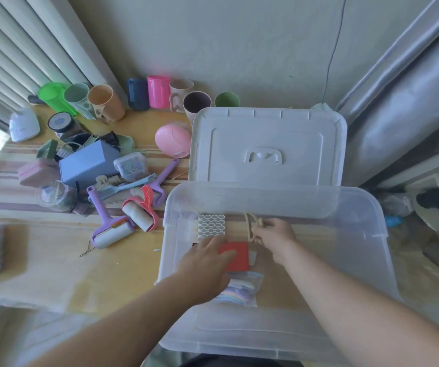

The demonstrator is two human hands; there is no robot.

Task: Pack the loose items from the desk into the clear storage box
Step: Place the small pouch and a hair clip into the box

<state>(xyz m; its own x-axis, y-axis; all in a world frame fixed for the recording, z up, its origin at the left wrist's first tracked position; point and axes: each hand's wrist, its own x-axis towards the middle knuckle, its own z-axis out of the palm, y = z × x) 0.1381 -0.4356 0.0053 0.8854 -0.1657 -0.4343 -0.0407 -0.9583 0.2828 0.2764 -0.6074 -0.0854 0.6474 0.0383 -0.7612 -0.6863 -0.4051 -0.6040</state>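
Clear storage box (366,234): lower centre-right of frame, long axis left-right, open. Its lid (266,147) lies flat just above it. Inside, both hands reach in from below. Left hand (207,263): palm down, fingers loosely apart, resting over red card (235,254); no grip. Right hand (275,234): fingers pinched on beige clip (251,225), long axis running top-bottom. White lattice piece (211,225) left of the clip. Loose pile at left: lint rollers (112,229) ×3; cups (107,102) along the wall ×8.
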